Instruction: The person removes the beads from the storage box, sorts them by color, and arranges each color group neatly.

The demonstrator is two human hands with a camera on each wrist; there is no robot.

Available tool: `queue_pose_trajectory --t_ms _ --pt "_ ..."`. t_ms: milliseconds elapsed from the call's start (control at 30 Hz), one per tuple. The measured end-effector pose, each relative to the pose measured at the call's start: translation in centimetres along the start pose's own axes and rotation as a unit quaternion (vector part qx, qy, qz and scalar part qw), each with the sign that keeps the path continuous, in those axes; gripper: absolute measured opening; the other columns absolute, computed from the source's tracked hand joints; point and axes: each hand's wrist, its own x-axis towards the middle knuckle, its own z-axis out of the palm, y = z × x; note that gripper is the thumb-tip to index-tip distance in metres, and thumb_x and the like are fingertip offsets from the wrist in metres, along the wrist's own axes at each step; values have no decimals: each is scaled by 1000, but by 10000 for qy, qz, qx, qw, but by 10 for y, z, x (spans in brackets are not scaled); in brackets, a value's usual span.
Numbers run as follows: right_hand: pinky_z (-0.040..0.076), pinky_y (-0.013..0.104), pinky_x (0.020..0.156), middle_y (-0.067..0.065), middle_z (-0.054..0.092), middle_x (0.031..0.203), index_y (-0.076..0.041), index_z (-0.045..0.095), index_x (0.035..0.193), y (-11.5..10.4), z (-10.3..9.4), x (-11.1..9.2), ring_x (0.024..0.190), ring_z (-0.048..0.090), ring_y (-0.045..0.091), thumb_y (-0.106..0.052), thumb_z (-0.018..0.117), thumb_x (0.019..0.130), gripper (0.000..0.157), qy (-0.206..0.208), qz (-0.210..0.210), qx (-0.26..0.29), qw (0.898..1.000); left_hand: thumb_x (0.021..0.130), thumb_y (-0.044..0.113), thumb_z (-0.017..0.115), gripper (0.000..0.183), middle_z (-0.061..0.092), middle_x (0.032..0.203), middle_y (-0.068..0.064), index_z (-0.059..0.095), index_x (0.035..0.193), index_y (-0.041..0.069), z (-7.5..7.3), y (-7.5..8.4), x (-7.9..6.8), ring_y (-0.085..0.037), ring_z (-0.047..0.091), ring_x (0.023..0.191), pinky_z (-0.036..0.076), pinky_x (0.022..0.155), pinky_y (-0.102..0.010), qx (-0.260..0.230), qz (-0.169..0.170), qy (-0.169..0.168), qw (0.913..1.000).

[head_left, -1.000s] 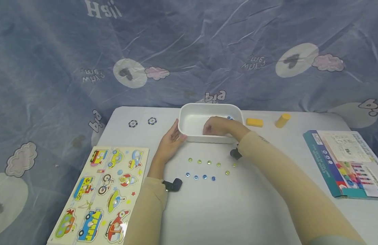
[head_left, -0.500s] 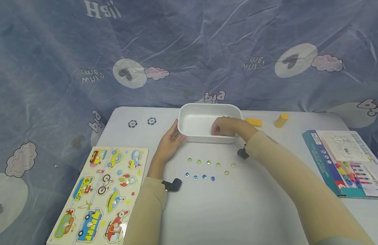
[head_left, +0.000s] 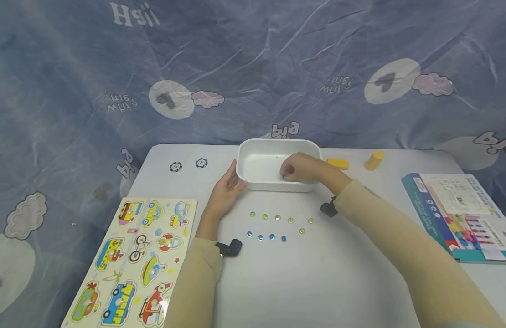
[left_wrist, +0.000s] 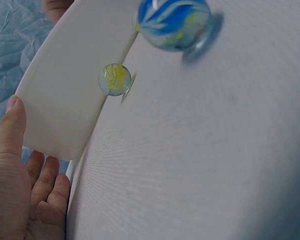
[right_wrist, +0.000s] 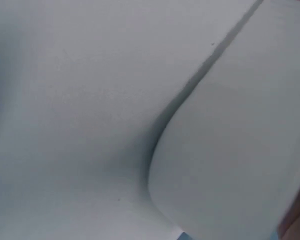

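A white plastic container [head_left: 253, 173] stands at the back of the table. My left hand [head_left: 226, 193] holds its near left corner, thumb by the rim and fingers along the outer side; the left wrist view shows this grip. Inside the container, my right hand [head_left: 302, 167] has curled fingers, with a small blue marble [head_left: 283, 176] at the fingertips. Most of that marble is hidden. In front of the container lie a row of yellow-green glass marbles [head_left: 278, 217] and a row of blue glass marbles [head_left: 271, 237]. One yellow-swirled marble looms close in the left wrist view.
A wooden vehicle puzzle board [head_left: 154, 255] lies at the left. Two poker chips [head_left: 201, 163] sit at the back left. Right of the container are a yellow block [head_left: 338, 164] and a yellow cylinder [head_left: 374, 161]. A teal-edged box [head_left: 462, 214] lies far right.
My right hand first moved right inside the container, then slightly back left and up, with a blue marble now showing at its fingertips. My left hand keeps its place on the corner.
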Motion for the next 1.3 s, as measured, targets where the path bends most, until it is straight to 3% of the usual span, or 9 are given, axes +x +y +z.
queue_pose_trajectory --t_ms 233,367,500,733,900,1067,1300 --pt "55 33 83 -2 69 101 -15 71 106 -11 -9 -26 92 62 15 -18 66 88 19 1000 -954 -44 9904 79 61 63 82 29 150 26 20 147 44 2 -15 5 0 35 137 33 115 -25 134 215 93 9996" --pt "55 30 80 -6 67 100 -16 69 106 -18 -14 -49 92 61 13 -19 67 88 19 1449 -1112 136 9831 78 61 63 83 29 149 27 20 147 43 2 -14 5 2 35 136 34 114 -24 141 169 104 9997" --pt "53 27 73 -9 64 96 -18 66 108 -25 -11 -74 87 57 9 -24 66 89 20 1685 -1014 343 9799 80 56 65 81 29 149 26 20 147 43 2 -14 5 2 35 136 34 114 -24 87 141 107 9998" --pt "52 23 68 -13 60 92 -25 63 107 -30 15 -112 83 54 6 -29 64 91 17 1692 -829 343 9815 87 37 67 78 29 151 22 20 149 37 0 -16 5 -3 34 138 33 116 -27 -90 194 48 9998" --pt "46 17 59 -16 55 84 -28 64 102 -31 37 -129 70 48 3 -31 67 88 14 1722 -770 232 9818 87 37 67 76 28 150 25 21 148 41 0 -17 5 0 34 138 33 115 -25 -104 165 30 9998" --pt "45 15 58 -20 52 79 -26 68 99 -30 61 -136 65 45 0 -30 71 85 15 1523 -690 278 9855 87 39 66 76 28 150 25 21 147 42 1 -15 5 0 33 138 32 115 -25 -35 156 62 9999" --pt "45 13 58 -23 50 73 -28 72 96 -31 87 -135 63 47 -3 -33 72 83 14 1093 -719 51 9914 87 38 66 77 30 150 24 21 150 35 3 -14 5 0 34 137 33 115 -24 -138 196 19 9997"
